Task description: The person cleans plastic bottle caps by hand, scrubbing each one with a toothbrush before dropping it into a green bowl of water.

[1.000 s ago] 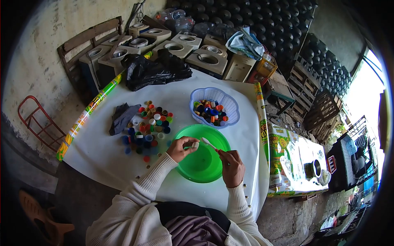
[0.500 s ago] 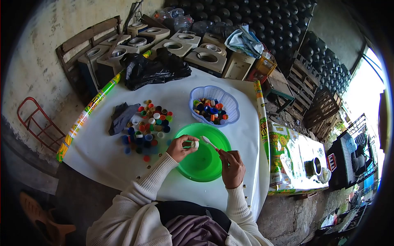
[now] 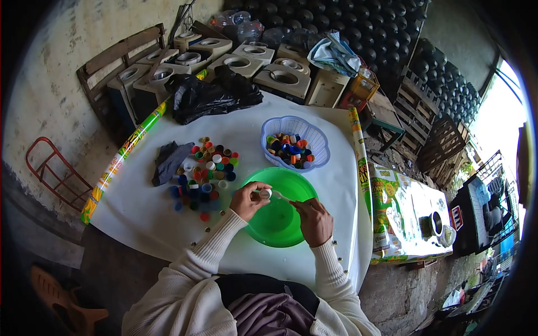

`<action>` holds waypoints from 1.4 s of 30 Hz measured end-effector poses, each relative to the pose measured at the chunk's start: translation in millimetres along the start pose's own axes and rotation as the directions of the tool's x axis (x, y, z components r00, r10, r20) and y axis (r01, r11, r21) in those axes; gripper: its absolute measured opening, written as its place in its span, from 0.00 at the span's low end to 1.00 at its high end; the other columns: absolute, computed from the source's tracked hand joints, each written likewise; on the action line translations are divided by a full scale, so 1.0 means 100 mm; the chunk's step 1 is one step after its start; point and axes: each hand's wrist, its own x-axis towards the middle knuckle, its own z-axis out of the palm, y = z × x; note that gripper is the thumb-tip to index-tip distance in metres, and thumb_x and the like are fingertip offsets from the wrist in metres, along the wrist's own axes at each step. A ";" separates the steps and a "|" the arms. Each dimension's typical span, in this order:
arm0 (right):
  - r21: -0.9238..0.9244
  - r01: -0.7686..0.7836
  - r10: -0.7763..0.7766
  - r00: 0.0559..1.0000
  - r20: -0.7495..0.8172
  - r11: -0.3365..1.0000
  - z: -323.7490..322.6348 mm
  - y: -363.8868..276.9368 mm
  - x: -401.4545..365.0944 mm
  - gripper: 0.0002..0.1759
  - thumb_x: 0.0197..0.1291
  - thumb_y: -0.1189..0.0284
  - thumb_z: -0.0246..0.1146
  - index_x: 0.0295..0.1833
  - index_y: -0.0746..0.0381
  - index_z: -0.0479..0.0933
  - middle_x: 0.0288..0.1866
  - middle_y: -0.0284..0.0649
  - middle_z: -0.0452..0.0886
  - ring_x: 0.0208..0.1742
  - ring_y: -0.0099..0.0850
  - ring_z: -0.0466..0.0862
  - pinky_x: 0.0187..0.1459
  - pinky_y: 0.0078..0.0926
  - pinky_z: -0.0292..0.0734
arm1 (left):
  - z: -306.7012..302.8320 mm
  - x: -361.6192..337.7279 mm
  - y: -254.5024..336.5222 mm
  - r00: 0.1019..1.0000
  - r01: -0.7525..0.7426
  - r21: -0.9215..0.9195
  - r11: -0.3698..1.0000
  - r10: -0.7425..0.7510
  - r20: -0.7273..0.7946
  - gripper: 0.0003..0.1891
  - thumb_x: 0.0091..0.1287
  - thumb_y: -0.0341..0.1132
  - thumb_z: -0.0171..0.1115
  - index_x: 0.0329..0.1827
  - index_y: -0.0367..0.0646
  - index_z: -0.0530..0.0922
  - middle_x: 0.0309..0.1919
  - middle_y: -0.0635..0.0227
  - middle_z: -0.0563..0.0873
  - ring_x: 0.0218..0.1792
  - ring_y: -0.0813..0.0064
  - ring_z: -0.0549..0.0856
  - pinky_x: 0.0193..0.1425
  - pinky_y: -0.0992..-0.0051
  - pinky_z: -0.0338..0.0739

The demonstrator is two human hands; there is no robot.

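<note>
Desk (image 3: 145, 213) under white sheet, green bowl (image 3: 274, 238) in front, blue basket (image 3: 322, 148) behind, loose bottle caps (image 3: 204, 173), dark cloth (image 3: 168, 159), black bag (image 3: 210, 95), 2 printed rolls (image 3: 120, 159) at sides

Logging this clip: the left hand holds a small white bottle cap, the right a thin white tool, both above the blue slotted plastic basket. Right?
No: the head view shows the left hand with the white bottle cap and the right hand with the thin white tool above the round green plastic basin, not the blue basket.
</note>
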 end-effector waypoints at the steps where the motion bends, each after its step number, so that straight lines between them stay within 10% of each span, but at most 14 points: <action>1: 0.052 -0.045 0.046 0.999 -0.013 0.998 -0.10 -0.05 0.01 0.08 0.63 0.70 0.69 0.48 0.55 0.88 0.40 0.35 0.85 0.37 0.35 0.87 0.33 0.36 0.81 | 0.00 -0.01 -0.01 1.000 -0.005 0.003 1.000 0.005 -0.012 0.18 0.62 0.23 0.73 0.54 0.41 0.82 0.48 0.66 0.88 0.46 0.75 0.91 0.52 0.74 0.86; 26: 0.225 -0.039 0.040 0.999 0.000 0.973 -0.10 0.04 0.00 0.08 0.63 0.72 0.71 0.47 0.56 0.89 0.39 0.36 0.85 0.33 0.36 0.87 0.35 0.33 0.79 | 0.01 0.05 -0.04 0.996 0.084 -0.013 0.996 -0.083 0.037 0.15 0.67 0.26 0.69 0.57 0.40 0.81 0.44 0.63 0.89 0.44 0.74 0.91 0.51 0.74 0.86; 35: -0.157 0.165 -0.140 0.978 0.157 0.974 0.21 0.32 -0.03 0.07 0.62 0.69 0.69 0.44 0.48 0.91 0.39 0.31 0.84 0.39 0.33 0.84 0.40 0.34 0.81 | 0.01 0.05 -0.04 0.997 0.057 -0.031 0.998 -0.056 0.055 0.14 0.73 0.30 0.65 0.58 0.34 0.80 0.49 0.59 0.88 0.45 0.72 0.91 0.51 0.76 0.87; 42: 0.150 -0.053 0.063 0.996 -0.067 0.987 -0.02 0.23 0.05 0.07 0.61 0.71 0.71 0.44 0.50 0.90 0.38 0.33 0.85 0.39 0.33 0.86 0.37 0.33 0.81 | 0.01 0.10 0.00 0.970 0.243 -0.361 0.901 -0.235 0.066 0.15 0.79 0.37 0.59 0.58 0.32 0.80 0.47 0.61 0.89 0.44 0.73 0.91 0.49 0.78 0.88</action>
